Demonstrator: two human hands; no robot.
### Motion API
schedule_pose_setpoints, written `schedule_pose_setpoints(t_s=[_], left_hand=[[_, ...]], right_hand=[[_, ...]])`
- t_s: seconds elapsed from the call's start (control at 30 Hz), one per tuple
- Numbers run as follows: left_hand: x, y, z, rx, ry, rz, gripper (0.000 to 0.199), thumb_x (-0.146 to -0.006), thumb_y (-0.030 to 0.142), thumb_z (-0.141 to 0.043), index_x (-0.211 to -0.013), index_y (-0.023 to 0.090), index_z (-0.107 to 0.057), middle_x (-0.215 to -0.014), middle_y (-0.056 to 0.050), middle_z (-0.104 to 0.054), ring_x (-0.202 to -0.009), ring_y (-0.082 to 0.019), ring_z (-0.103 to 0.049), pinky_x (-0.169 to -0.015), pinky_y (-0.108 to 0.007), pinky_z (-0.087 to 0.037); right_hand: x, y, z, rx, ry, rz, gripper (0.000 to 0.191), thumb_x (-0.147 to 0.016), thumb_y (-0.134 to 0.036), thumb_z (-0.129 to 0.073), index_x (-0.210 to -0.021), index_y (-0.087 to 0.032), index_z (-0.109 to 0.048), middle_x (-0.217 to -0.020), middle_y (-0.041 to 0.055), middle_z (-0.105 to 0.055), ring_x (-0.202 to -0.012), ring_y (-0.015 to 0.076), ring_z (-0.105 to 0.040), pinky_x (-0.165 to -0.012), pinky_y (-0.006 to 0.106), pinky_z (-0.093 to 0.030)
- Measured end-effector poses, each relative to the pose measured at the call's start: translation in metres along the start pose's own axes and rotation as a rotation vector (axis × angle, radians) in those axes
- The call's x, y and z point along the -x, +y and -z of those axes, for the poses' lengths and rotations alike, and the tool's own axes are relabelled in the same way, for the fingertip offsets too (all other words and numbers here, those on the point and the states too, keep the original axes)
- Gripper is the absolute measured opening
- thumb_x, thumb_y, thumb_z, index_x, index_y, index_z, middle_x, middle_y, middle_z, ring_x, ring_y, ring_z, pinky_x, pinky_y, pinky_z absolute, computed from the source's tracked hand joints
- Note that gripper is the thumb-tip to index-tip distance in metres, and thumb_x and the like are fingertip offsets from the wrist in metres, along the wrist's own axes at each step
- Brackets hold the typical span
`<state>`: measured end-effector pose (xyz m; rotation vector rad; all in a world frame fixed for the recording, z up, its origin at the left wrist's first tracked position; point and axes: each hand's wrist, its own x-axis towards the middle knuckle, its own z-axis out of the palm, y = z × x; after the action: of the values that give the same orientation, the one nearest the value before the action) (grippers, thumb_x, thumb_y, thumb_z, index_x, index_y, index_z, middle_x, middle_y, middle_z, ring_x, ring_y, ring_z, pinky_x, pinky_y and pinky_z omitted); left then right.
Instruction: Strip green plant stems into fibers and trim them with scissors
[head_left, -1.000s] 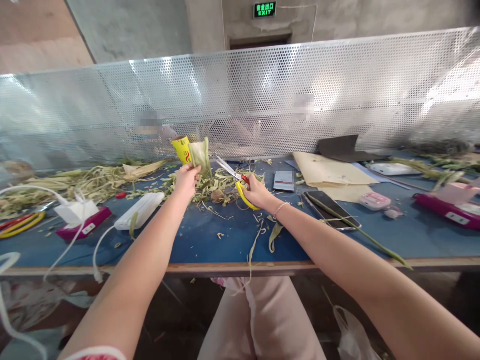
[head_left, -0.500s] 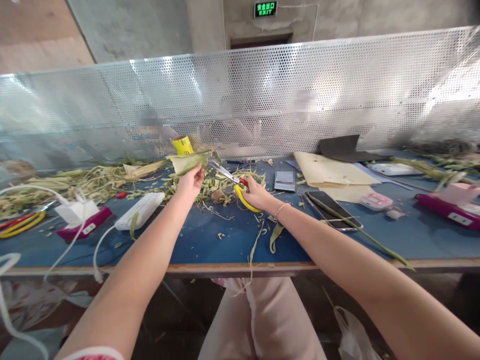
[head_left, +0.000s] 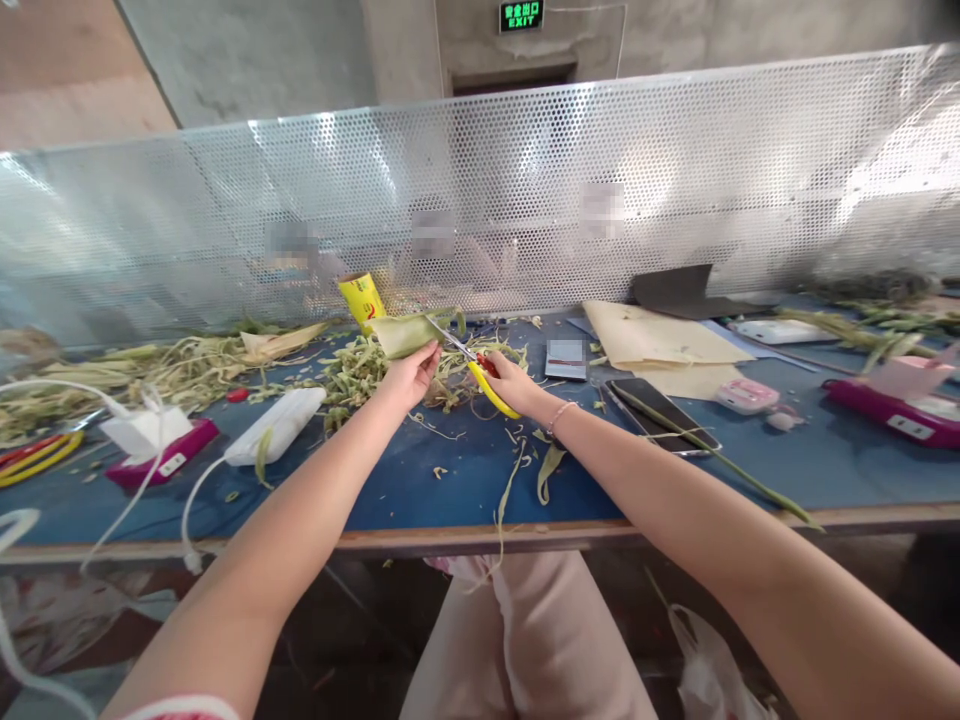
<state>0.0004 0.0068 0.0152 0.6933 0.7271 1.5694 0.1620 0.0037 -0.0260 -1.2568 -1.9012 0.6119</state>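
Note:
My left hand [head_left: 415, 378] pinches a broad pale green leaf [head_left: 405, 335] above a heap of cut green scraps [head_left: 358, 372]. Scissors [head_left: 491, 388] with red and yellow handles are in my right hand [head_left: 512, 383], fingers wrapped round the handles. Their blades point up and left and meet the right part of the leaf, close to my left fingertips. Behind the leaf stands a yellow tube [head_left: 361, 298], slightly tilted.
On the blue table [head_left: 420, 495] are a white power bank [head_left: 276, 427], magenta power strips [head_left: 161, 455], a phone [head_left: 660, 415] with a stem across it, and tan paper [head_left: 660, 338]. A perforated metal screen [head_left: 480, 180] stands behind.
My left hand has moved right with the leaf, closer to my right hand. The leaf now overlaps the scissor blades, which look closer together.

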Motion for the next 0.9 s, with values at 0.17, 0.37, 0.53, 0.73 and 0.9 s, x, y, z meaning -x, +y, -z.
schedule_pose_setpoints(t_s=[0.17, 0.37, 0.53, 0.73, 0.9], left_hand=[[-0.003, 0.006, 0.003, 0.019, 0.029, 0.024, 0.012, -0.071, 0.001, -0.053, -0.065, 0.011, -0.057, -0.057, -0.002, -0.059, -0.055, -0.007, -0.058, -0.055, -0.015, -0.048], [-0.015, 0.023, 0.018, 0.023, 0.122, -0.149, 0.009, -0.067, 0.015, -0.063, -0.064, 0.016, -0.055, -0.055, 0.002, -0.058, -0.049, -0.006, -0.053, -0.051, -0.017, -0.045], [-0.023, 0.030, 0.028, -0.184, 0.032, -0.278, 0.019, -0.050, 0.012, -0.073, -0.062, 0.015, -0.058, -0.056, 0.003, -0.060, -0.046, -0.005, -0.050, -0.045, -0.015, -0.038], [-0.024, 0.024, 0.028, -0.277, 0.008, -0.255, 0.023, -0.044, 0.016, -0.076, -0.062, 0.014, -0.061, -0.056, 0.003, -0.060, -0.047, -0.005, -0.049, -0.044, -0.016, -0.036], [-0.023, 0.024, 0.028, -0.321, -0.008, -0.259, 0.022, -0.043, 0.013, -0.076, -0.058, 0.013, -0.060, -0.056, 0.002, -0.059, -0.050, -0.005, -0.049, -0.044, -0.016, -0.034]], right_hand=[[-0.004, 0.003, 0.000, 0.000, -0.001, 0.023, 0.025, -0.073, -0.046, -0.043, -0.077, -0.021, -0.041, -0.069, -0.0024, -0.050, -0.063, 0.0124, -0.045, -0.060, 0.025, -0.034], [-0.008, 0.005, 0.000, 0.035, 0.026, 0.013, 0.021, -0.074, -0.042, -0.043, -0.071, -0.021, -0.040, -0.065, -0.0028, -0.049, -0.059, 0.0110, -0.044, -0.056, 0.023, -0.031], [-0.010, 0.007, 0.000, 0.003, 0.052, 0.027, 0.024, -0.074, -0.043, -0.044, -0.069, -0.020, -0.040, -0.064, -0.0033, -0.048, -0.058, 0.0099, -0.043, -0.055, 0.022, -0.030], [-0.008, 0.007, 0.003, -0.045, 0.018, -0.025, 0.031, -0.071, -0.051, -0.047, -0.073, -0.020, -0.041, -0.065, -0.0034, -0.048, -0.060, 0.0109, -0.045, -0.056, 0.024, -0.033], [-0.002, -0.001, 0.008, -0.077, 0.010, -0.068, 0.031, -0.070, -0.049, -0.050, -0.073, -0.020, -0.039, -0.068, -0.0025, -0.049, -0.062, 0.0113, -0.046, -0.060, 0.025, -0.035]])
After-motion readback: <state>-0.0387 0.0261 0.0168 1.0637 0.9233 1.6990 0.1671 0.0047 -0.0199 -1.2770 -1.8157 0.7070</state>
